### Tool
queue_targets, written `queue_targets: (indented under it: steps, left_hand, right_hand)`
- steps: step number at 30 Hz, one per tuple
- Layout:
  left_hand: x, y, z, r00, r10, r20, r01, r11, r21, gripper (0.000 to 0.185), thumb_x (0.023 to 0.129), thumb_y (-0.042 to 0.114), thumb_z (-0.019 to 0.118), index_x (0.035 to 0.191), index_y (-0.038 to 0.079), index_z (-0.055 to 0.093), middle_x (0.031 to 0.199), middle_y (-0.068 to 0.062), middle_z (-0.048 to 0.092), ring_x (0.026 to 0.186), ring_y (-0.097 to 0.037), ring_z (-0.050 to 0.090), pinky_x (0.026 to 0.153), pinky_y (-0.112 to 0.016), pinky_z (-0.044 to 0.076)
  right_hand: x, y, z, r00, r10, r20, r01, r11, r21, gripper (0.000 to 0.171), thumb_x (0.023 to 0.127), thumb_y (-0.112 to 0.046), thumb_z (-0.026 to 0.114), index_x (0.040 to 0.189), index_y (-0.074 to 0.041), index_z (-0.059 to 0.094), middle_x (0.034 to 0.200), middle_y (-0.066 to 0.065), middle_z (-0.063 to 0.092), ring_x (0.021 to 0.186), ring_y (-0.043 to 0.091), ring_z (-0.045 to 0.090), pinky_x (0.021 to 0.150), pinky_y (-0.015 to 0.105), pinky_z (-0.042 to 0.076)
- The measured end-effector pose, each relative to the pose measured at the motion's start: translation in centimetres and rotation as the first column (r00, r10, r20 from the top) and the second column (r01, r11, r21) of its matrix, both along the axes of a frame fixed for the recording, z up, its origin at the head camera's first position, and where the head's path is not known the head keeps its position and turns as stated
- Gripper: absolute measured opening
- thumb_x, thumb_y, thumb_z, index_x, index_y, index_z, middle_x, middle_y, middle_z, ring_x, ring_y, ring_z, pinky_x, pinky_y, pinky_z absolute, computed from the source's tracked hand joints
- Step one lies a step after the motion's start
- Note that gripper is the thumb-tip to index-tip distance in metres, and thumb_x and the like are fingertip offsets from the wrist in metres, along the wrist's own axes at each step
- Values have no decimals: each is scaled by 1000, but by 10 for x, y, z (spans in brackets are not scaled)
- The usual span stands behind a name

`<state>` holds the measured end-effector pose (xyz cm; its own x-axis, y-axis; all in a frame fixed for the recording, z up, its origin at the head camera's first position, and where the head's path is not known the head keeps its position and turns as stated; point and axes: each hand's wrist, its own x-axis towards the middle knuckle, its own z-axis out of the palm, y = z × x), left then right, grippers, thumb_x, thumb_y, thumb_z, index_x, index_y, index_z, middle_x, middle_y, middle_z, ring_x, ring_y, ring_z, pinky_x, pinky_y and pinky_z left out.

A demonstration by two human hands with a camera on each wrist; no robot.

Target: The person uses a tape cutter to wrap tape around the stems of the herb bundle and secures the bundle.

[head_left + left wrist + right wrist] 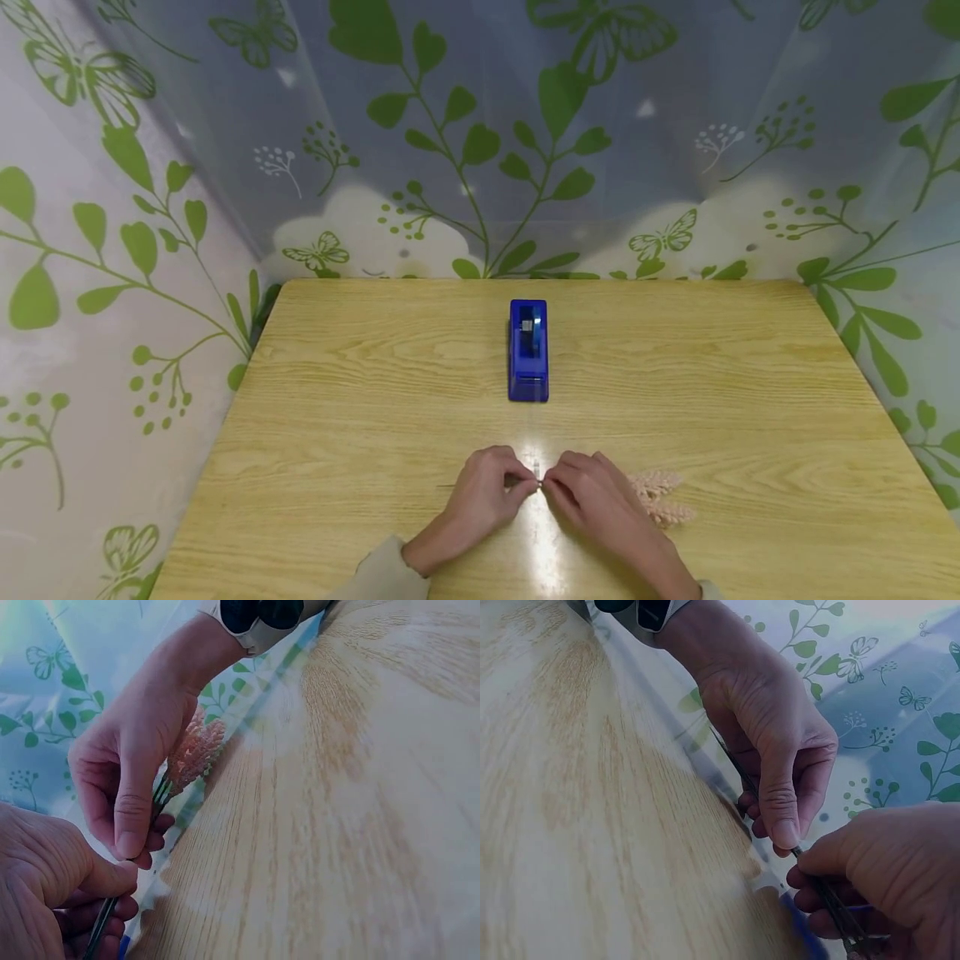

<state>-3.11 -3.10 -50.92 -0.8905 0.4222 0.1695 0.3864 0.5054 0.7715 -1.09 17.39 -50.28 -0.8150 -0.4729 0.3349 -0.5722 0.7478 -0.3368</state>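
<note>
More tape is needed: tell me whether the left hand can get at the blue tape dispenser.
Probably yes: bare wooden table lies between the left hand and the blue tape dispenser, but its grip holds the thin dark stems.

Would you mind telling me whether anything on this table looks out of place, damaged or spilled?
Nothing stands out. The blue tape dispenser stands square on the wooden table, and both hands, left hand and right hand, pinch the thin stems of a pink artificial sprig.
</note>
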Motion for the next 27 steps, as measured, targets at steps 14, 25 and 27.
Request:
queue_targets:
  steps: [14,25,27]
  left_hand:
    - [0,1,2,1000,-5,26,5,1000,-9,6,84,7,86,84,11,82,77,7,68,73,1,60,71,-16,52]
    - [0,1,4,999,-37,-8,36,994,-99,2,88,15,81,87,15,82,77,11,67,73,-1,55,70,-17,45]
    - [-1,1,5,999,-52,-15,50,993,-105,4,90,15,79,87,13,82,75,11,66,71,-1,54,69,-16,44]
  right_hand:
    - [1,4,5,1000,2,29,-4,997,80,8,96,-20,75,88,-20,77,81,-14,62,75,6,53,70,26,42]
    - [-3,5,5,1000,26,-16,-25,999,47,5,90,-18,80,85,-18,78,77,-13,61,66,3,52,65,24,39]
    - [-3,5,5,999,28,-18,-27,999,36,6,90,-18,80,85,-18,77,77,-13,61,65,2,52,65,23,38]
